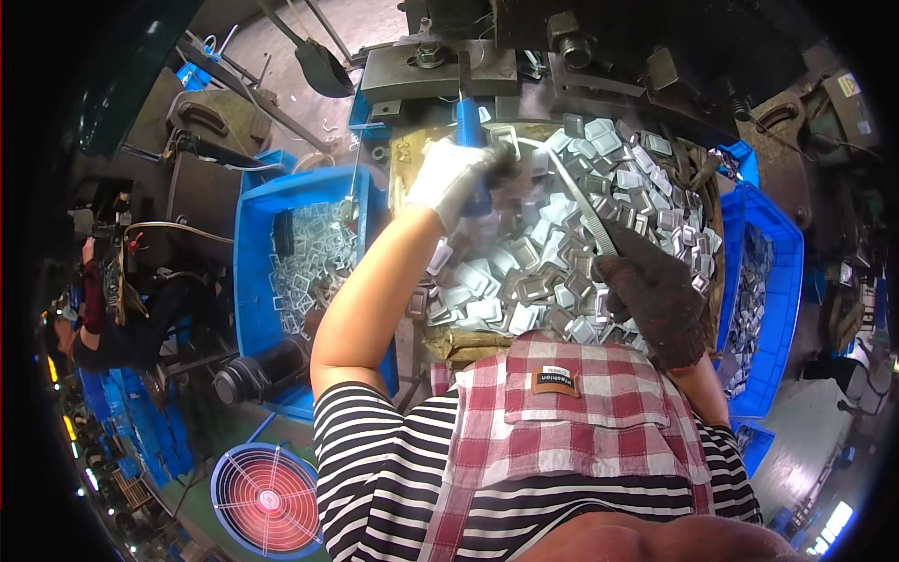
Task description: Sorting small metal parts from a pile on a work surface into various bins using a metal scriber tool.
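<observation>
My left hand (451, 178), in a white glove with dark fingertips, is closed around a blue-handled tool (468, 122). The tool's thin metal end points up toward the machine block; its exact kind is not clear. My right hand (657, 302), in a dark glove, is closed on large metal tweezers (582, 201) with a ribbed grip. Their curved tips reach toward a small metal part (506, 140) beside my left fingers, where motion blurs the contact. Between my hands, small rectangular metal pieces (538, 281) lie heaped on a worn wooden board (405, 155).
A blue bin (245, 272) of thin metal frames stands at left, with a dark cylinder (267, 375) near its front. Another blue bin (787, 281) of parts is at right. The machine's steel block (398, 75) borders the far side. A round fan (269, 499) stands lower left.
</observation>
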A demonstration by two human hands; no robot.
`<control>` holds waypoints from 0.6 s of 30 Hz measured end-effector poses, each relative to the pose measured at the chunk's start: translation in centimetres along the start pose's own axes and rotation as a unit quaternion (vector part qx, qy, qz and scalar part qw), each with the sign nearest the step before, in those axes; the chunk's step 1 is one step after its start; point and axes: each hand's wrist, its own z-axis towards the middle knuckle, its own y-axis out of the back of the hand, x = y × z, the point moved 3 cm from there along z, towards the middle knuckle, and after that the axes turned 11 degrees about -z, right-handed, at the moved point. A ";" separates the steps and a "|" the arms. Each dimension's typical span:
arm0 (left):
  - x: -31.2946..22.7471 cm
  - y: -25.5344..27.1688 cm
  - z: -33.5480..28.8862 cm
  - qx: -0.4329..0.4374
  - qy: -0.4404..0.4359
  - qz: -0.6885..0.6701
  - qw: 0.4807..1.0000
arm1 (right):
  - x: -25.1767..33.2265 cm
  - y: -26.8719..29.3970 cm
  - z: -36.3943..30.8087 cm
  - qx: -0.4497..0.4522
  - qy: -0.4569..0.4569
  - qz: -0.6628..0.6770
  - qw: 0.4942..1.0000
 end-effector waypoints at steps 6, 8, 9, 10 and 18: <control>0.6 0.3 0.9 0.001 -0.009 0.007 1.000 | -0.6 0.0 -0.1 -0.018 0.002 0.016 1.000; -0.4 0.9 1.1 -0.014 -0.048 0.292 0.955 | -0.8 1.0 0.3 -0.054 -0.017 -0.027 0.998; -0.8 0.8 0.8 0.014 -0.072 0.349 0.934 | -1.5 1.4 0.6 -0.077 -0.027 -0.060 0.995; -1.4 0.9 0.8 0.016 -0.074 0.348 0.934 | -1.8 1.6 0.7 -0.079 -0.028 -0.060 0.995; -9.4 -5.3 3.9 0.053 -0.123 0.633 0.763 | -3.5 4.3 2.3 -0.194 -0.004 -0.028 0.981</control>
